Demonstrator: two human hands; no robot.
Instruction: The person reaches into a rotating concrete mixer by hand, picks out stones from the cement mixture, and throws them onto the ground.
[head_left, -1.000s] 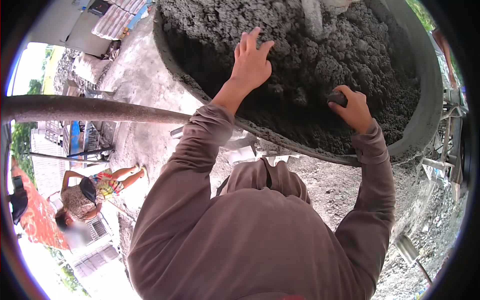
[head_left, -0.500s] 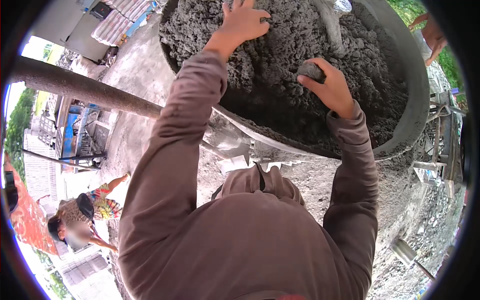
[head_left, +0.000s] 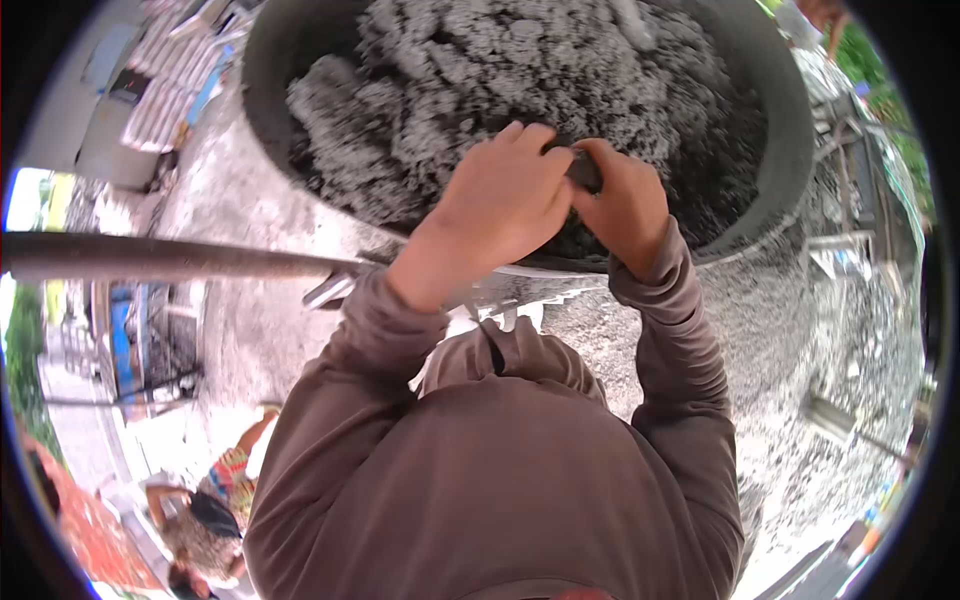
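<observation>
In the wide basin (head_left: 785, 130) at the top of the head view, a heap of rough, clumpy grey mix (head_left: 520, 80) spreads between the curved walls, and both bare hands meet over its near part. The right hand (head_left: 628, 205) grasps a dark lump (head_left: 585, 172), its thumb on the near side and its fingers bent around the far side. The left hand (head_left: 500, 200) lies back upward just to the left, its fingers curled towards the lump and its fingertips close beside those of the right; whether it also grips the lump cannot be told, because its own knuckles cover the contact. The lump sits between the two hands, above the mix and just inside the near rim. A pale, elongated piece (head_left: 630, 22) slants into the heap at the top edge. Brown sleeves (head_left: 375, 330) are pushed back to the wrists, and the wearer's brown top (head_left: 500, 480) fills the lower middle. On the left, a thick pole (head_left: 180, 258) runs across the view towards the basin, with stacked sacks (head_left: 165, 95) beyond it at the upper left. At the lower left is another person (head_left: 205, 530) in a patterned top and colourful bottoms, well apart from the basin. Right of the wearer, rough, gravelly ground (head_left: 760, 330) stretches below the rim, and part of a further person (head_left: 822, 14) shows at the upper right.
</observation>
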